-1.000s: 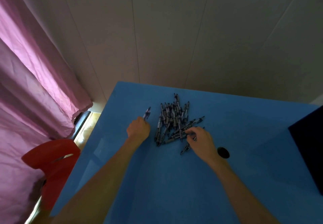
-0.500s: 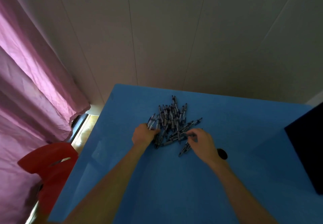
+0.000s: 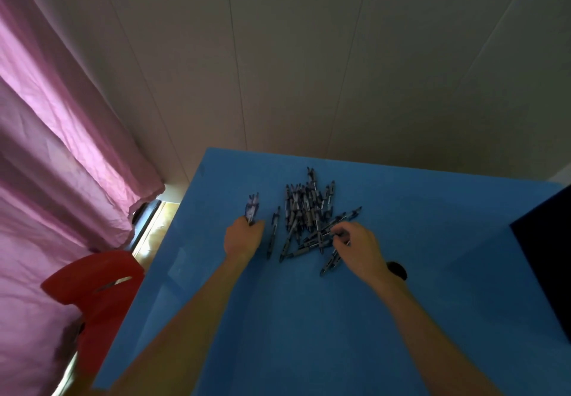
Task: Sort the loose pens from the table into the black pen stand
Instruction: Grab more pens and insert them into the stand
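Black round object (image 3: 398, 270) half hidden behind right wrist; dark shape (image 3: 543, 259) cut off at right edge.

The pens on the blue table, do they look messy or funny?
Yes. The dark grey plastic pens lie in a jumbled heap on the blue table, crossing at all angles. One pen lies apart, left of the heap. Nothing looks broken.

open blue table (image 3: 309, 334) in front, free for passing; pen pile (image 3: 306, 210) blocking the middle, dark object (image 3: 543, 259) closing the right edge, red chair (image 3: 102, 290) beside the left edge
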### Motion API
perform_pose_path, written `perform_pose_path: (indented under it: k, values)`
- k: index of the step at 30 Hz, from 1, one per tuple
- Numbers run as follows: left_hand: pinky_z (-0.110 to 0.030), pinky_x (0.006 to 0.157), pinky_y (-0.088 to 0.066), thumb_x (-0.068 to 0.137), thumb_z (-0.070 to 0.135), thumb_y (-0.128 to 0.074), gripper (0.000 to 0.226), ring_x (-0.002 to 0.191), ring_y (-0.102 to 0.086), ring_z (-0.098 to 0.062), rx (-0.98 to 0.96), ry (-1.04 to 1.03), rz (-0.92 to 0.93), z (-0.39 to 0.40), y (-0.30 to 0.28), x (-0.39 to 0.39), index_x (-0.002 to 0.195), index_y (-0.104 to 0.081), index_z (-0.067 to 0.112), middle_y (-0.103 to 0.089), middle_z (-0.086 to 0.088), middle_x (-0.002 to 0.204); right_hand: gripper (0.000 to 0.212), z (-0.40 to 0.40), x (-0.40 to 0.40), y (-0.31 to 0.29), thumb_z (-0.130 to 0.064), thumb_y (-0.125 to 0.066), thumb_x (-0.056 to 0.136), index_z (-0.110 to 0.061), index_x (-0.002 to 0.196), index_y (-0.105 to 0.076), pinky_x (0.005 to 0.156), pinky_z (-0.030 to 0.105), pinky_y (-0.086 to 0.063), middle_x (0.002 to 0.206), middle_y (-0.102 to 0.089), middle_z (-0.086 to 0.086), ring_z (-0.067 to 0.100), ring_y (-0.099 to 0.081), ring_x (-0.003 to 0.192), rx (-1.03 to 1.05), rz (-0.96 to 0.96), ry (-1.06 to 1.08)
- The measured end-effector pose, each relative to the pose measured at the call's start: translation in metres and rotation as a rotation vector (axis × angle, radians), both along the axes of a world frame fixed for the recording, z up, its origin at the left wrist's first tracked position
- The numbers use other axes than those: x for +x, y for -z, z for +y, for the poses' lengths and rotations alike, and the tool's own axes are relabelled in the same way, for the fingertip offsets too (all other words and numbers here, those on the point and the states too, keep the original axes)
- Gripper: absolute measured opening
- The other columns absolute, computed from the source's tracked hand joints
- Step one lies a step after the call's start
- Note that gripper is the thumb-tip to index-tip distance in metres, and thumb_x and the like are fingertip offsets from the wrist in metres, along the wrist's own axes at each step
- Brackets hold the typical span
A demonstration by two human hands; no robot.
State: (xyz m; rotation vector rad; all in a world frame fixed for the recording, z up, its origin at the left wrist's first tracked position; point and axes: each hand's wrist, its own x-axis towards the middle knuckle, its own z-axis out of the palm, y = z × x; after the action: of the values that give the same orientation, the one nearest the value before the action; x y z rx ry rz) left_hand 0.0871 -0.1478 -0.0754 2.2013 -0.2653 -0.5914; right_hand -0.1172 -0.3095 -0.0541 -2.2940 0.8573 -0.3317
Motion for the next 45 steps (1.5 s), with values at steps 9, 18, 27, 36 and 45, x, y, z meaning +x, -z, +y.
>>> perform_pose_path:
  k: [9, 18, 27, 36, 45]
  values:
    - [-0.037, 0.067, -0.054, 0.089, 0.032, -0.073, 0.028, 0.075, -0.061, -0.018, -0.032, 0.065, -0.008, -0.002, -0.003, -0.005, 0.103, -0.058, 0.012, -0.062, -0.004, 0.086, 0.018, -0.004, -0.004, -0.005, -0.014, -0.064, 0.095, -0.021, 0.111, -0.069, 0.084, 0.020, -0.050, 0.110, -0.066, -0.006, 0.007, -0.061, 0.092, -0.003, 0.003, 0.004]
    - [-0.026, 0.050, -0.040, 0.077, 0.052, -0.079, 0.041, 0.065, -0.057, -0.015, 0.305, 0.128, -0.144, -0.004, -0.003, -0.012, 0.080, -0.057, 0.018, -0.060, 0.001, 0.073, 0.017, -0.005, -0.005, -0.010, -0.015, -0.063, 0.095, -0.020, 0.111, -0.069, 0.084, 0.021, -0.049, 0.110, -0.065, -0.006, 0.008, -0.061, 0.093, -0.006, 0.006, 0.019]
    - [-0.028, 0.048, -0.031, 0.094, 0.038, -0.058, 0.038, 0.053, -0.042, -0.015, 0.256, 0.125, -0.261, -0.002, 0.009, -0.007, 0.068, -0.045, 0.013, -0.045, 0.000, 0.060, 0.016, -0.002, -0.008, -0.004, -0.014, -0.063, 0.095, -0.020, 0.108, -0.069, 0.072, 0.008, -0.041, 0.106, -0.064, -0.007, -0.001, -0.056, 0.087, 0.004, 0.025, 0.021]
    - [-0.033, 0.055, -0.038, 0.098, 0.018, -0.058, 0.016, 0.064, -0.046, -0.019, -0.063, 0.036, -0.026, -0.021, -0.002, 0.015, 0.098, -0.044, 0.009, -0.051, -0.009, 0.080, 0.018, 0.000, -0.001, 0.003, -0.013, -0.064, 0.095, -0.019, 0.111, -0.069, 0.080, 0.014, -0.047, 0.108, -0.064, -0.006, 0.004, -0.061, 0.090, 0.020, 0.006, 0.006]
    - [-0.023, 0.045, -0.030, 0.084, 0.048, -0.075, 0.052, 0.048, -0.041, -0.016, 0.132, 0.083, -0.035, -0.066, -0.006, 0.007, 0.062, -0.039, 0.019, -0.042, 0.000, 0.056, 0.017, -0.005, -0.006, 0.008, -0.015, -0.063, 0.095, -0.021, 0.110, -0.070, 0.084, 0.024, -0.054, 0.104, -0.064, -0.008, 0.003, -0.060, 0.091, -0.009, 0.036, -0.011]
